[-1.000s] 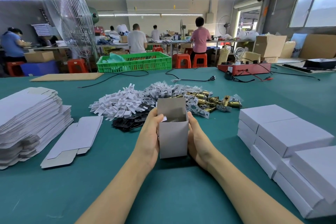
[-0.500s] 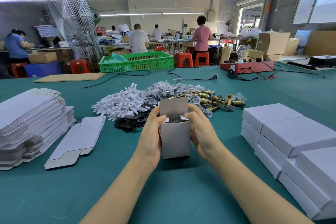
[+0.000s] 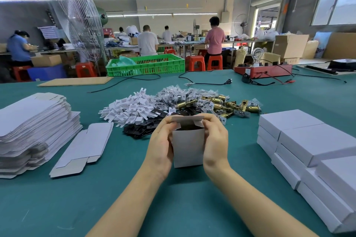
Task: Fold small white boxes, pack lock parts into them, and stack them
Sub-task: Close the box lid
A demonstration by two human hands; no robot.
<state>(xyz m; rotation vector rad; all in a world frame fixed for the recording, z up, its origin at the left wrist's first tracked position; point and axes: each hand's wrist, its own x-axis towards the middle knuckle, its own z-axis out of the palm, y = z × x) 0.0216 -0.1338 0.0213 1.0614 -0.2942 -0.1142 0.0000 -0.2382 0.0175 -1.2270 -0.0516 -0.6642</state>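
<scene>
Currently Observed: Box Held at Centre With Top Flaps Partly Folded

At centre frame a small white box (image 3: 188, 147) stood upright on the green table (image 3: 192, 208), its base touching the surface. The left hand (image 3: 160, 143) gripped the box's left side, fingers curled round it and the thumb pressing the left top flap inward. The right hand (image 3: 215, 140) gripped the right side likewise, its fingertips at the top edge on the lid flap, which was tilted over the opening. The opening was not fully closed; the contents could not be made out.

Just behind the hands lay the loose stock: a heap of white plastic pieces (image 3: 131, 109), black flat plates (image 3: 140, 129) in front of it, bagged small parts (image 3: 173, 94) and brass lock bodies (image 3: 225, 105) toward the right.

At left of frame a tall stack of flat box blanks (image 3: 32, 127) sat on the table, with a single flat blank (image 3: 84, 148) lying beside it, apart from the hands. At right of frame closed white boxes (image 3: 308, 152) were stacked in layers, running to the lower right corner.

In the upper part of the frame stood a green crate (image 3: 146, 65) at the table's far edge.
</scene>
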